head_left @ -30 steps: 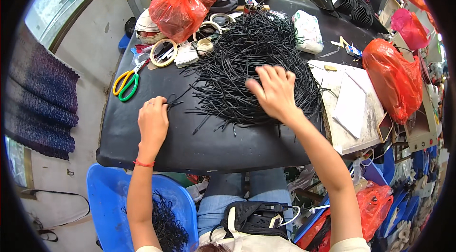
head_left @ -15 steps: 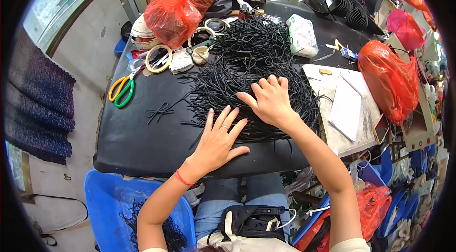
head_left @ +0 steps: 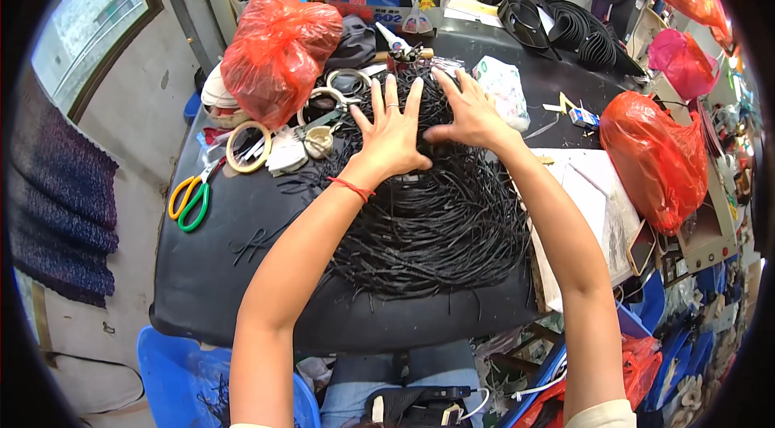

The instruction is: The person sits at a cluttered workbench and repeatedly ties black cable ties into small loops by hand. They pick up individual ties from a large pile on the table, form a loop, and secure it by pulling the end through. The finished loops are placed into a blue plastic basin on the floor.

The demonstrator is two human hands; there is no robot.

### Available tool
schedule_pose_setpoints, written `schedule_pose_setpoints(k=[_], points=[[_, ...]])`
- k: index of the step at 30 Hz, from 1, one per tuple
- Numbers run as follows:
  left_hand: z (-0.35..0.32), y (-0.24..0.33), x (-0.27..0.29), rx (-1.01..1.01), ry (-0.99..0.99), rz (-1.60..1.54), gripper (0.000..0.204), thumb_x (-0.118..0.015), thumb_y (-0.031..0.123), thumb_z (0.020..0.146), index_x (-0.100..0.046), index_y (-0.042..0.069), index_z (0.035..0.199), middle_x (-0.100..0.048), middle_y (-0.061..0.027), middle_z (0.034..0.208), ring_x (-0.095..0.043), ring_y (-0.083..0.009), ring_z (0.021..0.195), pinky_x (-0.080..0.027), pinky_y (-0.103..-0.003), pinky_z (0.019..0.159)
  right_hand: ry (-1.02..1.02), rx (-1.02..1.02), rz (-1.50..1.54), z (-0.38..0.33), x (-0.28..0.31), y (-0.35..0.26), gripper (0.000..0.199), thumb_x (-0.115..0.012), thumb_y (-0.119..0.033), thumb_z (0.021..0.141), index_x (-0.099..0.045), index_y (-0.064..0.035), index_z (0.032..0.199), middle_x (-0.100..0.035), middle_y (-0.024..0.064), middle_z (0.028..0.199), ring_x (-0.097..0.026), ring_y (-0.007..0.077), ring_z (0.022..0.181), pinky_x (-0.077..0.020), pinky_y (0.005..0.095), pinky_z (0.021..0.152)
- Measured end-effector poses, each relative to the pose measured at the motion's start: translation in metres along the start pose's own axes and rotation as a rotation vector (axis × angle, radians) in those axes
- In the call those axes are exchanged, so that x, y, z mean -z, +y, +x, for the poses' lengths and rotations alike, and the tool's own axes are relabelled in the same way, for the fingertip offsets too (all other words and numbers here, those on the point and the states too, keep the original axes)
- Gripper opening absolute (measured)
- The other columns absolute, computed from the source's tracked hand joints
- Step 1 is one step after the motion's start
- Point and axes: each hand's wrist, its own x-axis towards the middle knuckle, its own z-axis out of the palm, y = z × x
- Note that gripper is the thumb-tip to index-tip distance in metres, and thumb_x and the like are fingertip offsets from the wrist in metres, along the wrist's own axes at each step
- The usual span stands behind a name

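Observation:
A large heap of thin black cords (head_left: 436, 226) covers the middle of the black table. Over its far part my left hand (head_left: 389, 129) lies with fingers spread, a ring on one finger and a red string at the wrist. Beside it, to the right, my right hand (head_left: 472, 117) rests on the same heap, fingers apart and thumb toward the left hand. Neither hand grips anything that shows. A small loose bunch of cord (head_left: 252, 244) lies left of the heap. The cords directly under my palms are hidden.
Scissors (head_left: 190, 198) with yellow and green handles and a tape roll (head_left: 249, 147) lie at the left. Red plastic bags stand back left (head_left: 278, 56) and right (head_left: 654, 157). A tissue pack (head_left: 500, 93) sits right of my hands; a blue bin (head_left: 186, 371) is below the near-left edge.
Both hands have moved away from me, from the near and middle parts of the cord heap to its far part. The view has shifted, and the heap's near side looks smoother.

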Motion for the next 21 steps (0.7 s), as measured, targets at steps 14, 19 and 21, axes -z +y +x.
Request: schedule_pose_setpoints(k=[14, 19, 21], points=[[0.081, -0.077, -0.024, -0.137, -0.232, -0.193, 0.141, -0.087, 0.043, 0.042, 0.006, 0.011, 0.144, -0.019, -0.0383, 0.137, -0.023, -0.0481, 0.129, -0.024, -0.047, 0.107, -0.254, -0.196, 0.285, 0.062, -0.032, 0.033, 0.113, -0.06, -0.075, 0.059, -0.02, -0.0121, 0.143, -0.035, 0.0294, 0.135, -0.035, 0.0396, 0.127, -0.0287, 0.0446, 0.105], [0.073, -0.067, -0.02, -0.206, -0.211, -0.303, 0.131, -0.086, 0.038, 0.045, -0.005, 0.009, 0.143, -0.037, -0.035, 0.128, -0.035, -0.0441, 0.124, -0.027, -0.042, 0.106, -0.215, -0.249, 0.366, 0.055, -0.038, 0.027, 0.12, -0.06, -0.083, 0.043, -0.029, -0.0206, 0.141, -0.038, 0.0315, 0.131, -0.035, 0.0479, 0.123, -0.0298, 0.048, 0.103], [0.067, -0.065, -0.02, -0.264, -0.124, -0.371, 0.12, -0.085, 0.031, 0.046, -0.014, 0.007, 0.141, -0.042, -0.0306, 0.125, -0.041, -0.0412, 0.119, -0.031, -0.04, 0.103, -0.171, -0.194, 0.647, 0.05, -0.04, 0.023, 0.106, -0.072, -0.064, 0.053, -0.035, -0.0122, 0.138, -0.05, 0.0232, 0.123, -0.047, 0.035, 0.116, -0.037, 0.0401, 0.098]])
